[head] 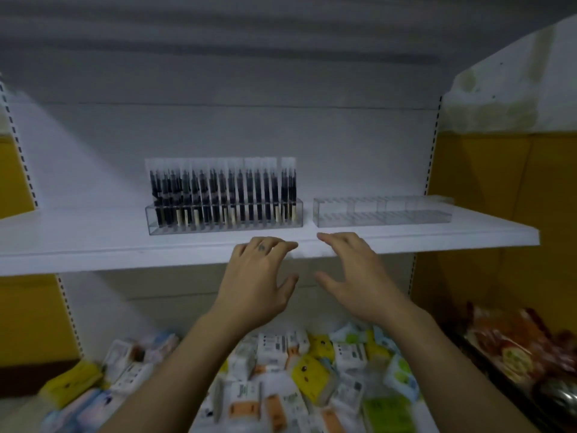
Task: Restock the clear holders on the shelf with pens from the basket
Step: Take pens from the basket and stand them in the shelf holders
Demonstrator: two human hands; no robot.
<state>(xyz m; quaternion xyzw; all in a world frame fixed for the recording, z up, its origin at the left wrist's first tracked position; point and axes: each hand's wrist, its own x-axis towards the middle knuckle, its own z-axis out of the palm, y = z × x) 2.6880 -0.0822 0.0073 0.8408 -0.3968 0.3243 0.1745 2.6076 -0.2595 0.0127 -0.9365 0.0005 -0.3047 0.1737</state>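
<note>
In the head view, a white shelf (93, 242) carries two clear holders side by side. The left holder (224, 217) sits toward the middle of the shelf and is packed with upright dark pens (218, 189) in clear sleeves, with one narrow gap near its right end. The right holder (382, 212), just beside it and reaching toward the shelf's right end, shows only bare slots.

Both hands are raised at the front edge of the shelf, below the gap between the two holders. The left hand (259, 276) has its fingers loosely spread and slightly bent, and it holds nothing. The right hand (352, 276) is likewise spread and bare. Their fingertips lie over the front lip, though it is unclear whether they touch it.

The basket is not in sight. Below the shelf lies a heap of small packets (296, 370), and wrapped snacks (515, 345) sit to the lower right.

By the look of it, one holder is done and the second has not been started. The next move would be to fetch a handful of pens from the basket, wherever it is, and then set them upright one to a slot without tipping the light, empty holder.
</note>
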